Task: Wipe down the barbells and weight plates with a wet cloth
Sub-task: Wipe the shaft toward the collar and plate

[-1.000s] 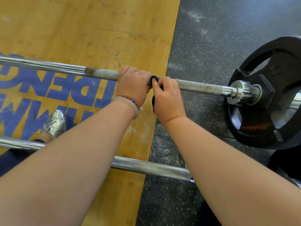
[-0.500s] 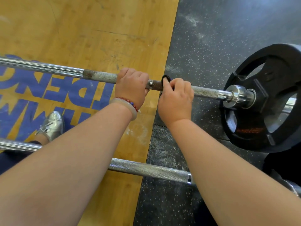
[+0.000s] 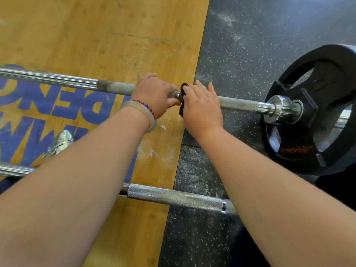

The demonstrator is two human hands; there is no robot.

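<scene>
A chalk-dusted steel barbell (image 3: 240, 104) runs across the floor from the left edge to a black weight plate (image 3: 316, 112) at the right. My left hand (image 3: 154, 95) grips the bar near its middle. Just to its right, my right hand (image 3: 201, 106) lies over the bar with a small black cloth (image 3: 182, 111) under the palm and thumb; its fingers stretch forward over the bar. Only scraps of the cloth show, above the bar and hanging below it.
A second barbell (image 3: 173, 197) lies closer to me, partly under my forearms. The floor is a wooden platform (image 3: 96, 35) with blue lettering at left and black speckled rubber matting (image 3: 250, 45) at right. A silver shoe (image 3: 61, 139) shows at left.
My right hand with the cloth slid back left along the bar towards my left hand, and its fingers have straightened. The left hand kept its grip.
</scene>
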